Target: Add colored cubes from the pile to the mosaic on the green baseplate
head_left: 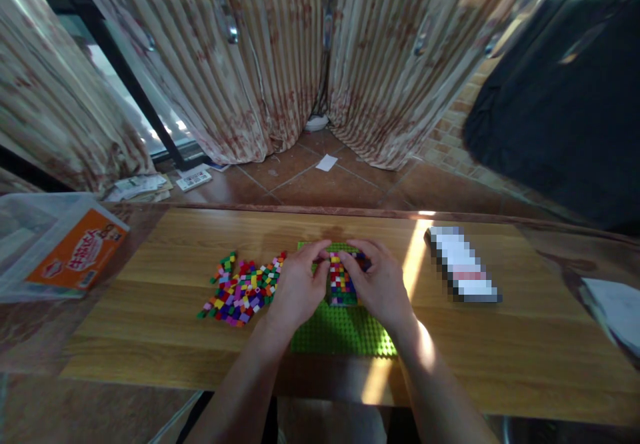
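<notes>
Lying flat on the wooden tabletop (145, 311), a green studded baseplate (340, 337) is found between the forearms. Set on its far half is a block of coloured bricks (344, 294), mainly green in the nearest rows, with red, yellow and white among the rows beyond.

The left hand (300, 284) is positioned over the baseplate's left side, thumb and index finger curved toward the block. The right hand (381, 284) is over the right side, thumb reaching to the block's far part, other fingers bent. Each grip is partly closed; whether either pinches a brick cannot be told at this size.

Just left of the baseplate, loose bricks (243, 297) of many colours lie in a spread heap. Well to its right rests a slab-shaped object (463, 267), obscured by pixelation. Far to its left, past the tabletop's edge, is a clear plastic bin (37, 214) bearing an orange label (77, 251).
</notes>
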### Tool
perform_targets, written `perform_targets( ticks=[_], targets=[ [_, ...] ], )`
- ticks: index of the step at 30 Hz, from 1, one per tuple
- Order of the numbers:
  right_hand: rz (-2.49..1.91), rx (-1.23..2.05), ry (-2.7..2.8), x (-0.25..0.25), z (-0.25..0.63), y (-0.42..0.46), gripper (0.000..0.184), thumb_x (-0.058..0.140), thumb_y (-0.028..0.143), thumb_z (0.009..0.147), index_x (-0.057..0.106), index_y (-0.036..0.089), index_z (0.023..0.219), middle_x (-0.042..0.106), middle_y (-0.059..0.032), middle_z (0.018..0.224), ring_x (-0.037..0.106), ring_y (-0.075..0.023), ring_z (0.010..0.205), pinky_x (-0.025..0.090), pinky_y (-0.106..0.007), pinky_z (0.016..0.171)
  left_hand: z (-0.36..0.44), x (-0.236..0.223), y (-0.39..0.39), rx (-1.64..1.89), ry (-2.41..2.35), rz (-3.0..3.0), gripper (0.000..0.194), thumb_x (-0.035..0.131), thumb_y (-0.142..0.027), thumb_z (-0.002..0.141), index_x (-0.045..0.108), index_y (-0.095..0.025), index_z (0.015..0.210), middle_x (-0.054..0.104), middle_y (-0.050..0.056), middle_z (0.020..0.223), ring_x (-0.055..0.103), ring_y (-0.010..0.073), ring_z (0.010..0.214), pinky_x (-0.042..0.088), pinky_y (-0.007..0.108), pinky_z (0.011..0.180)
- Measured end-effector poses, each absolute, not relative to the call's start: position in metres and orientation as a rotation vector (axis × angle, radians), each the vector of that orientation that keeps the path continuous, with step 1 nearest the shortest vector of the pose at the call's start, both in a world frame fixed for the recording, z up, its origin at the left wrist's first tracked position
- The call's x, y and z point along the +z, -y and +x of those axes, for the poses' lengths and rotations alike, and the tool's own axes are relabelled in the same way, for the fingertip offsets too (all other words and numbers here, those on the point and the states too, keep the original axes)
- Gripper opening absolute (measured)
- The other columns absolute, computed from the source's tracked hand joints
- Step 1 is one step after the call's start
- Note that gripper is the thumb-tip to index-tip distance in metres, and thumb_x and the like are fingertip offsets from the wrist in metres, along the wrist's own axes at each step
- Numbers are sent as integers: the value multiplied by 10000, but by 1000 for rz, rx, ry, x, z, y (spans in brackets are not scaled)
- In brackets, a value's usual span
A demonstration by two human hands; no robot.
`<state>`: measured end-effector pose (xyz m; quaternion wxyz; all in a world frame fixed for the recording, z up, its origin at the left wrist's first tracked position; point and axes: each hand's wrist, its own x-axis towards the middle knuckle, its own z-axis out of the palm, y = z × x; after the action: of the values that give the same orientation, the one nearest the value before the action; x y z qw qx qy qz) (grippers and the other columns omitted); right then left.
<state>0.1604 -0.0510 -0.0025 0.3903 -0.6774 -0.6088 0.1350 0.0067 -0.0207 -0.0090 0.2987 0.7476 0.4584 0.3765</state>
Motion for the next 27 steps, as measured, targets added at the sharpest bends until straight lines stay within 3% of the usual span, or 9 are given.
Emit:
perform_targets(
  ticks=[13,27],
  targets=[
    [-1771,484,1508,-1,158,49,340,584,488,843,723,209,980,695,-94,973,637,-250,900,486,-406,835,11,-5,22,1025,-1278,1938,259,543,-154,875,648,-180,1110,734,54,1010,685,172,922,536,307,874],
    [-1730,565,1501,-1,157,48,299,596,470,839,743,219,909,704,-67,918,650,-215,822,498,-371,767,21,-16,18,1108,-1280,1566,230,624,-116,782,690,-166,996,729,33,824,683,149,761,561,277,748]
  ],
)
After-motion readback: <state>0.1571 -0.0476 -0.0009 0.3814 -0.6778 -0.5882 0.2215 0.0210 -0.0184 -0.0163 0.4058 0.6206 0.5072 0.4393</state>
